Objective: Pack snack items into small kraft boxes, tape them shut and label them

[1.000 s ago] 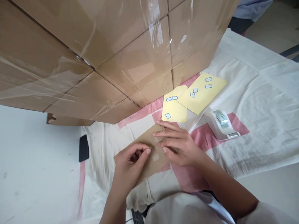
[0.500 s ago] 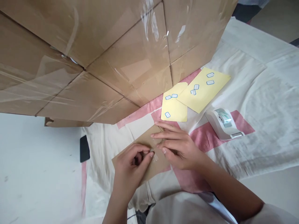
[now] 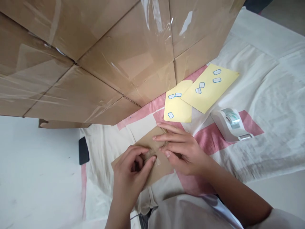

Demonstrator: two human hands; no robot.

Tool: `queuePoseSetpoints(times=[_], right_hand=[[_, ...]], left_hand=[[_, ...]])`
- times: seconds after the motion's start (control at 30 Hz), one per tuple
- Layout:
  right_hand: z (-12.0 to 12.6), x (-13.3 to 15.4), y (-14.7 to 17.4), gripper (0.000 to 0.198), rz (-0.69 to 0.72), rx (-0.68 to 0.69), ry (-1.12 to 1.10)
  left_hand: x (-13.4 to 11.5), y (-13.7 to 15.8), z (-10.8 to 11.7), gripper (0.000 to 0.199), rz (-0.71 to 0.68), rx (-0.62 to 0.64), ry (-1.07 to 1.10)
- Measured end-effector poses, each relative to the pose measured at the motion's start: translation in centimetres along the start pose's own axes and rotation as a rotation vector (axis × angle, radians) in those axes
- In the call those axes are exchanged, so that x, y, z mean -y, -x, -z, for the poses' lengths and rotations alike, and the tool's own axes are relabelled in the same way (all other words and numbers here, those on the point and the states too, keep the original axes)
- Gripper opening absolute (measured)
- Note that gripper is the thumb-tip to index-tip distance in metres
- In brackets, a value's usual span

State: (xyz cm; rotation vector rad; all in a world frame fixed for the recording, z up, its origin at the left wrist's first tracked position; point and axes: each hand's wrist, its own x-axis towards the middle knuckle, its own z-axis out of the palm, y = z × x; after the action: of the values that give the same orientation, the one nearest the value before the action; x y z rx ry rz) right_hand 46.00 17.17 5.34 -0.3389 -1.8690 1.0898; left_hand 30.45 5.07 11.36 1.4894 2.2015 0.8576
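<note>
Right in the thick of it, the left grip [image 3: 131, 167] hung over a brown card [image 3: 164, 167], thumb and forefinger almost meeting; whether they pinched anything, you couldn't tell. And there was the right grip [image 3: 187, 152], fingers loosely spread, tips down on that same card! So the card lay flat beneath both, on a white-and-pink cloth [image 3: 257, 86], with a shiny patch just beside the left thumb.

Out to the right of the right grip sat a white tape dispenser [image 3: 221, 128], near but apart. Beyond the right grip, two yellow sheets [image 3: 177, 108] overlapped, dotted with blue-edged labels [image 3: 216, 80]. And what a wall past both grips: tall, taped cardboard boxes [image 3: 140, 73]! Away to the left of the left grip, a flat black object [image 3: 83, 151] lay at the cloth's edge.
</note>
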Motion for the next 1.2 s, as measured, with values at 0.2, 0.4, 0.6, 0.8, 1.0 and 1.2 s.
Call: queuePoseSetpoints(times=[0.2,0.4,0.6,0.8,1.0,1.2], right_hand=[[0.1,0.0,0.2,0.019,-0.016,0.008,-0.016],[0.0,-0.1,0.3,0.020,-0.018,0.013,0.000],[0.0,-0.2,0.4,0.021,-0.022,0.008,-0.018],[0.1,0.0,0.1,0.023,-0.059,0.024,-0.036],[0.2,0.2,-0.1,0.021,-0.068,0.032,-0.032],[0.2,0.3,0.0,0.021,-0.089,0.032,-0.026]], left_hand=[[-0.5,0.2,-0.3,0.011,0.111,-0.046,0.061],[-1.2,0.0,-0.4,0.023,0.216,-0.091,0.198],[-0.8,0.0,-0.2,0.024,0.182,-0.086,0.264],[-1.1,0.5,-0.2,0.024,0.217,-0.120,0.298],[-1.2,0.5,-0.3,0.022,0.206,-0.092,0.258],[-1.1,0.6,-0.2,0.022,0.175,-0.074,0.192]])
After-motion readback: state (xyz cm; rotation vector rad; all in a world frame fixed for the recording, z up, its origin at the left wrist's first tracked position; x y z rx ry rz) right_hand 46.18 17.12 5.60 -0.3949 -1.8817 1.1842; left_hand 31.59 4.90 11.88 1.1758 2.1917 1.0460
